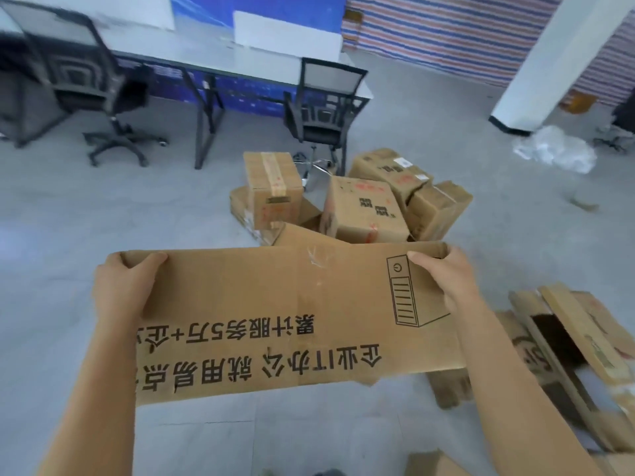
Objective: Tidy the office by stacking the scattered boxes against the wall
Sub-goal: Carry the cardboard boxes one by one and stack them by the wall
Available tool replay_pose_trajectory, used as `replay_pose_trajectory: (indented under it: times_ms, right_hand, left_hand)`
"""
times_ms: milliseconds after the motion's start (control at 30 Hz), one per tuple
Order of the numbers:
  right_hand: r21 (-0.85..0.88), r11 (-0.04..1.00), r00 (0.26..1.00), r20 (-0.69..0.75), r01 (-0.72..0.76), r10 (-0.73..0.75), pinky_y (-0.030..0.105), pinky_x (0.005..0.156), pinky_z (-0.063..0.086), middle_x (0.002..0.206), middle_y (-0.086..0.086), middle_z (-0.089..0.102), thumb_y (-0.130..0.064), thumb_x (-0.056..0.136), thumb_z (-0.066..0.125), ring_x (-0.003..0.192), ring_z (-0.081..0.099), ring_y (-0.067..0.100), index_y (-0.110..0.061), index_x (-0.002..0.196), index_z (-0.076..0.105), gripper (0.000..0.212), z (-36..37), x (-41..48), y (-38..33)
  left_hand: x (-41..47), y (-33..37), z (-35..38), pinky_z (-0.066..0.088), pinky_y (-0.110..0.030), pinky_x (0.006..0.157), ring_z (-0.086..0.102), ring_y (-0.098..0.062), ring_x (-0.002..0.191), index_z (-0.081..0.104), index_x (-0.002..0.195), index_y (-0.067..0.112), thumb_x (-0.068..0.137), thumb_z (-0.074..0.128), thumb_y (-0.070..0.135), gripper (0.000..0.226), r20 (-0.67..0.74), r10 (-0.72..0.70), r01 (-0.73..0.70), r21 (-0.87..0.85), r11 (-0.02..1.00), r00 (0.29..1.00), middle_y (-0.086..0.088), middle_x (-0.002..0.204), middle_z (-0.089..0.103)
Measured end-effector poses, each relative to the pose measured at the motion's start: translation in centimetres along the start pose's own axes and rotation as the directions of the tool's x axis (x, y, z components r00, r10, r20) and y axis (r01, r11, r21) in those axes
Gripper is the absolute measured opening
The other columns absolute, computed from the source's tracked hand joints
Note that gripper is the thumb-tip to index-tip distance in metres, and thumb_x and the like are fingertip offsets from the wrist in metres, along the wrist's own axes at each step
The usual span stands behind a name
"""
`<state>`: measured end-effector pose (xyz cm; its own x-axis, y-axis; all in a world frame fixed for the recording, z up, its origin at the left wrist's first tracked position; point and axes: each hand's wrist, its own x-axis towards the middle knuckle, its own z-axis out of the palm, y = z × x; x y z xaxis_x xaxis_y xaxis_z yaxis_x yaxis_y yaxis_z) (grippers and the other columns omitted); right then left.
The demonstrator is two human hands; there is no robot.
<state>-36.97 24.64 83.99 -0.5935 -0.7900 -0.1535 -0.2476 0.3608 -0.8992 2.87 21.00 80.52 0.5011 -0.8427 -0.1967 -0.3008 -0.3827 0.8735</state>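
Grey office floor, centre frame, carries a loose heap of taped cardboard boxes (354,204) beside a mesh chair (323,108) and a long white worktop (240,63). More opened cartons (577,352) sprawl at lower right. None stands stacked against the striped-tarpaulin wall (446,25) at upper right, so the tidying looks barely begun. In the foreground a person holds a flattened printed carton (275,321) clear of the floor, its lettering upside down. The left grip (125,290) closes over the carton's upper left corner, thumb on the near face. The right grip (443,280) clamps the upper right edge likewise, fingers hidden behind the board.
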Motion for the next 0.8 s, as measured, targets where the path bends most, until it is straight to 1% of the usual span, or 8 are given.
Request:
replay_pose_trajectory:
  times_ms: [100,200,267,400,467,533,600,800]
  right_hand:
    - [-0.062,0.994,0.987,0.138,0.091,-0.082,0.043,0.089,0.051,0.109,0.005,0.064,-0.032,0.063,0.082,0.099,0.061,0.022,-0.011,0.113,0.056,0.060,3.8,1.8,-2.6]
    - [-0.071,0.983,0.954,0.263,0.171,-0.147,0.031,0.079,0.048,0.088,-0.003,0.061,-0.024,0.071,0.079,0.083,0.058,0.012,-0.018,0.091,0.055,0.031,7.7,3.7,-5.3]
    - [-0.052,0.976,0.921,0.344,0.212,-0.182,0.028,0.070,0.043,0.080,-0.006,0.057,-0.021,0.076,0.076,0.074,0.054,0.009,-0.017,0.083,0.052,0.025,10.3,5.0,-7.0]
    - [-0.054,0.956,0.853,0.469,0.287,-0.229,0.029,0.073,0.047,0.093,0.003,0.064,-0.026,0.075,0.077,0.087,0.060,0.020,-0.014,0.087,0.058,0.026,15.9,8.6,-9.3]
    - [-0.042,0.944,0.813,0.523,0.326,-0.257,0.031,0.073,0.050,0.097,0.006,0.066,-0.029,0.072,0.078,0.089,0.062,0.022,-0.010,0.093,0.060,0.034,18.9,10.4,-10.2]
    - [-0.022,0.937,0.764,0.585,0.348,-0.271,0.037,0.080,0.053,0.101,0.008,0.066,-0.039,0.062,0.081,0.093,0.063,0.024,-0.006,0.103,0.059,0.057,21.6,11.7,-11.3]
    - [-0.023,0.928,0.711,0.650,0.372,-0.269,0.038,0.084,0.052,0.104,0.011,0.065,-0.040,0.059,0.082,0.095,0.062,0.026,-0.006,0.103,0.059,0.060,24.3,12.9,-12.4]
    - [0.001,0.881,0.542,0.788,0.472,-0.291,0.045,0.099,0.044,0.127,0.011,0.052,-0.050,0.056,0.079,0.116,0.051,0.027,-0.003,0.123,0.048,0.087,32.3,13.6,-15.6]
  left_hand:
    - [1.4,0.1,-2.8,0.042,-0.047,0.090,0.050,-0.038,0.113,0.049,0.123,0.002,0.087,0.058,0.036,0.051,-0.141,-0.042,0.043,0.003,0.999,0.989,-0.018,0.124,0.053]
    - [2.2,0.7,-4.8,0.045,-0.049,0.090,0.052,-0.038,0.110,0.052,0.120,0.003,0.080,0.057,0.046,0.059,-0.263,-0.088,0.093,0.009,0.996,0.961,-0.018,0.121,0.056]
    - [2.6,1.2,-5.8,0.047,-0.050,0.090,0.053,-0.039,0.109,0.055,0.120,0.005,0.072,0.052,0.056,0.070,-0.331,-0.106,0.125,0.038,0.991,0.938,-0.018,0.120,0.057]
    - [4.2,0.6,-6.9,0.047,-0.053,0.091,0.053,-0.039,0.108,0.059,0.117,0.007,0.052,0.038,0.066,0.090,-0.454,-0.183,0.231,0.051,0.972,0.872,-0.017,0.115,0.059]
    - [3.9,1.1,-7.1,0.046,-0.052,0.092,0.052,-0.039,0.110,0.056,0.120,0.005,0.057,0.040,0.065,0.088,-0.513,-0.235,0.299,0.046,0.953,0.826,-0.019,0.118,0.056]
    - [3.0,2.0,-7.0,0.043,-0.051,0.096,0.047,-0.038,0.116,0.052,0.126,0.005,0.070,0.046,0.059,0.078,-0.561,-0.286,0.362,0.026,0.932,0.777,-0.020,0.124,0.051]
    - [2.7,2.1,-7.0,0.040,-0.050,0.098,0.042,-0.038,0.121,0.049,0.131,0.005,0.080,0.050,0.052,0.069,-0.601,-0.324,0.402,-0.006,0.916,0.730,-0.021,0.131,0.044]
    - [1.6,0.7,-8.3,0.035,-0.053,0.104,0.034,-0.037,0.128,0.044,0.135,0.005,0.078,0.062,0.055,0.079,-0.678,-0.446,0.474,-0.162,0.866,0.584,-0.019,0.138,0.035]
